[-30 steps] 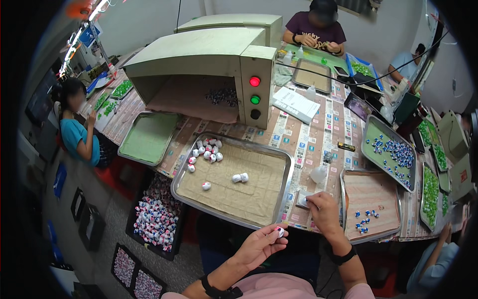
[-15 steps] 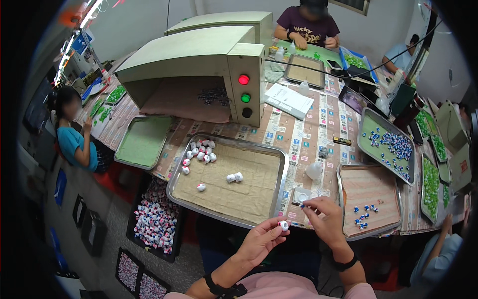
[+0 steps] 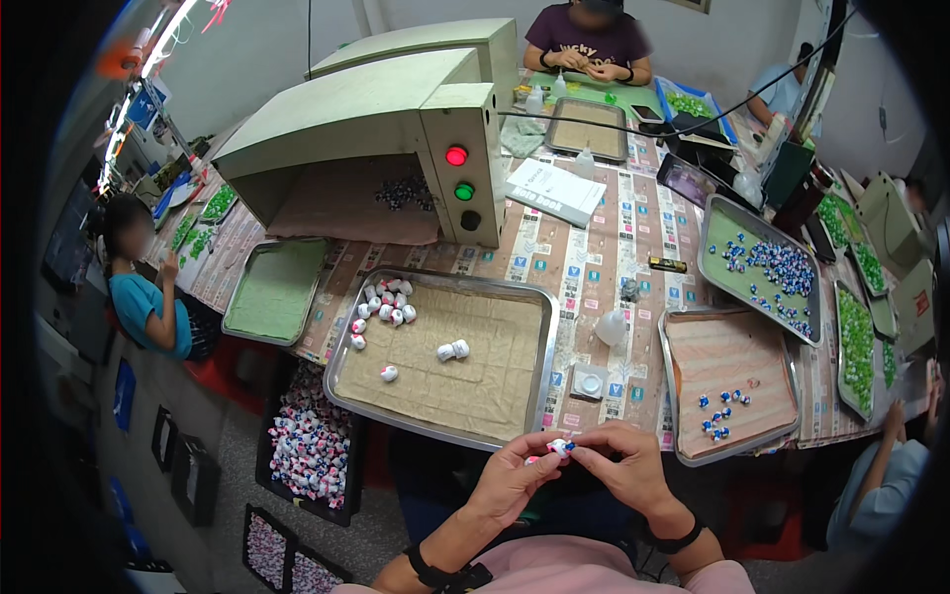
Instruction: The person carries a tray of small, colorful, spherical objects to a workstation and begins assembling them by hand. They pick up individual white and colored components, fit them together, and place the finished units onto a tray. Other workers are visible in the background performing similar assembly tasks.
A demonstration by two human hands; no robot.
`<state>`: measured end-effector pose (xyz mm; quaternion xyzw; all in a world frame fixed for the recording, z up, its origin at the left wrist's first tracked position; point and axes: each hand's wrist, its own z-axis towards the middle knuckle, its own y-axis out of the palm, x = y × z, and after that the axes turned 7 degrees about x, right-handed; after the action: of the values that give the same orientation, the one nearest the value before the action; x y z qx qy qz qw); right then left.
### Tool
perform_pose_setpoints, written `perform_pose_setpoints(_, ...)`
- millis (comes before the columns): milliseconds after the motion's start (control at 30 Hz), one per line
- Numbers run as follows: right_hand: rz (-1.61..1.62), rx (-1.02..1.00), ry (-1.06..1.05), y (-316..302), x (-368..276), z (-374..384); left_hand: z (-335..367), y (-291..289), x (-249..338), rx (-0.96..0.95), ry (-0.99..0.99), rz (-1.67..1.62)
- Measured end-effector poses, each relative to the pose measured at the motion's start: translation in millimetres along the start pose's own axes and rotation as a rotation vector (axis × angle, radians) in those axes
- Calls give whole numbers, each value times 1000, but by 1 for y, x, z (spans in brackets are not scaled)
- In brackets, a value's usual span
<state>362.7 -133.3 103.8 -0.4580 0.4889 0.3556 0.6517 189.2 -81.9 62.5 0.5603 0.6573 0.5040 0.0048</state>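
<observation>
Close to my body, my left hand [image 3: 510,482] pinches a small white figure piece [image 3: 556,446] with red patches. My right hand [image 3: 633,477] grips a tiny blue piece [image 3: 570,448] between its fingertips, touching the white piece. Beyond my hands lies a metal tray [image 3: 475,401] lined with tan cloth. A cluster of white-and-red pieces [image 3: 389,300] sits at its far left, a white pair [image 3: 452,350] near its middle. To the right, a pink-lined tray [image 3: 727,351] holds several small blue-and-white pieces [image 3: 714,433].
A large beige oven-like machine [image 3: 346,124] stands behind the tan tray. A squeeze bottle [image 3: 612,327] and small white dish [image 3: 588,382] stand between the trays. A fuller tray [image 3: 714,223] overlaps behind. A crate of pieces [image 3: 309,441] sits lower left. Another person [image 3: 586,45] works opposite.
My right hand has moved left to my left hand, bringing the blue piece against the white piece. The whole view has shifted slightly.
</observation>
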Motion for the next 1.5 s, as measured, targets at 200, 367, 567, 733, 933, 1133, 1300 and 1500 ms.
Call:
perform_pose_setpoints(200,32,-19,-28,0,8,-3,-1,3,-5,75,193,201)
perform_pose_setpoints(367,117,-104,-24,-4,10,-1,-1,3,2,94,195,343)
perform_pose_setpoints(567,-228,163,-150,-49,29,4,9,-9,32,240,469,673)
perform_pose_setpoints(733,-891,522,-145,-125,64,-1,19,-32,65,374,644,1223)
perform_pose_setpoints(933,-875,416,-99,-136,87,1,29,-36,74,251,719,1408)
perform_pose_setpoints(1133,-339,480,32,-118,72,3,16,-37,68,234,775,982)
perform_pose_setpoints(1300,290,226,375,-78,40,9,-7,-7,45,-77,340,425)
perform_pose_setpoints(1500,433,4,425,-47,41,26,-7,-7,23,-104,40,141)
